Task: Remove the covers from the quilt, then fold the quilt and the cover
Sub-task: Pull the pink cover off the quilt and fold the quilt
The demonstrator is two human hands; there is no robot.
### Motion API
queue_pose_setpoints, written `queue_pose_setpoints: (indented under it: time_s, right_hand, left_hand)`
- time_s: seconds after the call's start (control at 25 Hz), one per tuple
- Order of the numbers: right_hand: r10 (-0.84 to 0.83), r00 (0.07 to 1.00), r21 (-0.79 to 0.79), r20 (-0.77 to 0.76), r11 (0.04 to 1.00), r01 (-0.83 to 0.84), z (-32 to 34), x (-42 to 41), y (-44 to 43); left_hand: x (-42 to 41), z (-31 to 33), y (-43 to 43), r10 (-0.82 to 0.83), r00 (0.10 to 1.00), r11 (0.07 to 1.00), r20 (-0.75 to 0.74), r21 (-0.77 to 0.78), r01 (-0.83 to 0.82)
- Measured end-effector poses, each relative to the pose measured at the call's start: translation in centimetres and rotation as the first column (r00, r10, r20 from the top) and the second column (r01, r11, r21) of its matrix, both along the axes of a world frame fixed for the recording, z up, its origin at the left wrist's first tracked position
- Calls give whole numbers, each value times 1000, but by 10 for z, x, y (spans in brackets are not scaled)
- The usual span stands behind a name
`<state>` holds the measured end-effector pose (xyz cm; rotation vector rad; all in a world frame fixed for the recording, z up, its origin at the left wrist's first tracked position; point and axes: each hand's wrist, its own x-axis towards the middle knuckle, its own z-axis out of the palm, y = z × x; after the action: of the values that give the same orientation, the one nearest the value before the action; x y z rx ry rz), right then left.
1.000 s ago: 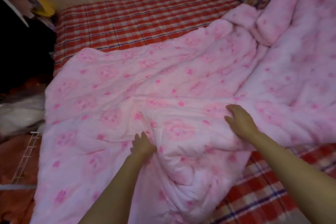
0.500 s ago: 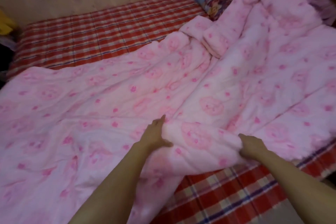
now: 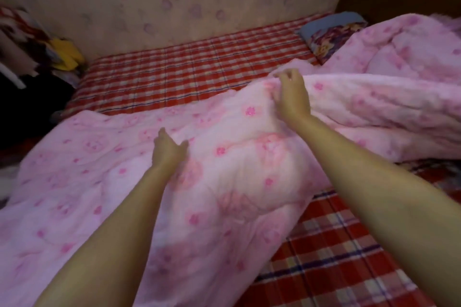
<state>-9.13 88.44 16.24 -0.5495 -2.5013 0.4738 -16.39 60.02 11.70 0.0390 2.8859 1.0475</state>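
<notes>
A pink quilt (image 3: 94,169) with a pink flower print lies spread across the bed, bunched up toward the right. My right hand (image 3: 293,97) grips a raised fold of the quilt and holds it up above the bed. My left hand (image 3: 168,148) rests flat on the quilt surface to the left of that fold, fingers straight and thumb spread. Whether a separate cover is on the quilt cannot be told from here.
The red, white and blue checked mattress (image 3: 189,75) shows behind the quilt and at the near right. A blue patterned pillow (image 3: 329,32) lies at the far right by the wall. Clutter with something yellow (image 3: 66,53) sits at the far left.
My right hand has lifted the quilt's near edge up and carried it away from me over the quilt. My left hand has let go of the fold and now lies flat.
</notes>
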Motion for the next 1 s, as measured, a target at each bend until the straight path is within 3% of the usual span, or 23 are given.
queue_pose_setpoints:
  time_s: [0.08, 0.16, 0.24, 0.28, 0.4, 0.52, 0.68, 0.8, 1.0]
  right_hand:
    - [208, 975, -77, 73, 976, -203, -58, 49, -39]
    - [381, 859, -102, 343, 924, -369, -124, 118, -67]
    - [408, 675, -200, 614, 908, -367, -169, 168, -69]
    - [366, 669, -214, 647, 929, -301, -186, 178, -61]
    - [303, 757, -147, 579, 952, -268, -215, 176, -43]
    - [295, 683, -51, 669, 934, -353, -242, 153, -38]
    - [236, 588, -39, 774, 944, -328, -274, 122, -36]
    - [135, 616, 131, 776, 921, -367, -284, 125, -42]
    - [294, 625, -10, 723, 909, -416, -256, 166, -44]
  left_hand:
    - [53, -41, 3, -143, 981, 989, -132, 23, 147]
    - [122, -81, 1, -328, 937, 943, -123, -99, 317]
    - [169, -115, 1, -484, 873, 866, -62, -175, 468]
    - [181, -132, 0, -540, 842, 825, -18, -209, 525]
    - [198, -175, -4, -496, 848, 733, 187, -434, 524]
    - [205, -206, -8, -401, 868, 701, 291, -513, 496]
    - [198, -235, -9, -417, 866, 723, 275, -478, 500]
    - [202, -236, -7, -426, 862, 710, 275, -488, 507]
    - [215, -214, -5, -423, 890, 679, 170, -590, 436]
